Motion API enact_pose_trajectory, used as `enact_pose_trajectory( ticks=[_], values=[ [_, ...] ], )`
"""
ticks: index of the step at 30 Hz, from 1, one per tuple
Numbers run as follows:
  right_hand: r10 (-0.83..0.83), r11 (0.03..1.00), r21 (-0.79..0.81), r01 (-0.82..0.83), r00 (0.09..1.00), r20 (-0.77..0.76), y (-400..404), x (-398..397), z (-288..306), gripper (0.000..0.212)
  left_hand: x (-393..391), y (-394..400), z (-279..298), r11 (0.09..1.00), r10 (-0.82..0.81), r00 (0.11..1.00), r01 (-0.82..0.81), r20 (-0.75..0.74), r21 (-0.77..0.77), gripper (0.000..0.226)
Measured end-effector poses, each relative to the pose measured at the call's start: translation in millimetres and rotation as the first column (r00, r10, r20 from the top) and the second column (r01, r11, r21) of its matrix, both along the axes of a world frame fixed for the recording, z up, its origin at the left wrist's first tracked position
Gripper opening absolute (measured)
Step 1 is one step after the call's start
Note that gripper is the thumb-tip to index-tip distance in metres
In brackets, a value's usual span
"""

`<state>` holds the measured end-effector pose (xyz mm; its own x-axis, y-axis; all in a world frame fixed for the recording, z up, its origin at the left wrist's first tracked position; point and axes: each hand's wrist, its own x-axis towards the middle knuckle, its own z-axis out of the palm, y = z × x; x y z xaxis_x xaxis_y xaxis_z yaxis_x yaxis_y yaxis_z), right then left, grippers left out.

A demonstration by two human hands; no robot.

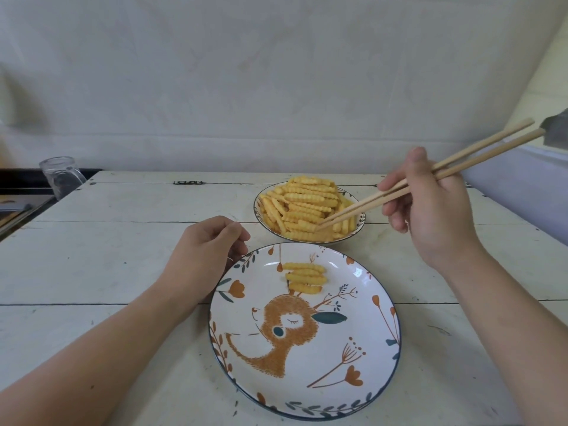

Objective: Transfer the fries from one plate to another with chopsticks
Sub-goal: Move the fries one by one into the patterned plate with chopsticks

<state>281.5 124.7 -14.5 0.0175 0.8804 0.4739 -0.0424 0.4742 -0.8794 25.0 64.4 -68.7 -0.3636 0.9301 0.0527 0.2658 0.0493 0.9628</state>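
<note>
Between both hands lies the deer plate [307, 364] with four fries [304, 278]. Right hand [430, 210] grips chopsticks [399, 192], tips in the fry bowl [360, 223]; left hand [203, 256], loosely curled, holds nothing.

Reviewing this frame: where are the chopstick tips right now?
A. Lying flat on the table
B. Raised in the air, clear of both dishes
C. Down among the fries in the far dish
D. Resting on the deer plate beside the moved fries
C: the chopsticks, held in the right hand, slant down so their tips sit among the fries in the far dish, not at the deer plate.
</note>
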Motion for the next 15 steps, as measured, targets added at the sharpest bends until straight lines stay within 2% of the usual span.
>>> enact_pose_trajectory(
  ticks=[2, 7, 10, 13, 15],
  values=[
    [0.052, 0.998, -0.035, -0.052, 0.999, 0.002, -2, 0, 1, 0.055, 0, 0, 0, 1.0, -0.004, 1.0, 0.004, -0.004, -0.002, 0.031],
    [0.117, 0.993, -0.04, -0.111, 0.97, 0.215, -9, -8, -4, 0.055, 0, 0, 0, 1.0, -0.003, 1.0, 0.003, -0.007, -0.003, 0.031],
    [0.102, 0.995, -0.013, -0.101, 0.976, 0.191, -10, -8, -2, 0.048, 1, 0, 1, 1.0, -0.003, 1.0, 0.003, -0.003, -0.006, 0.031],
    [0.005, 1.0, 0.029, -0.008, 0.996, 0.088, -1, 0, 1, 0.041, 0, 0, 0, 1.0, -0.002, 1.0, 0.002, -0.01, -0.003, 0.031],
    [-0.067, 0.996, 0.064, 0.062, 0.994, 0.087, 5, 5, -1, 0.04, 0, 0, 0, 1.0, -0.001, 1.0, 0.001, -0.018, -0.001, 0.031]
  ],
)
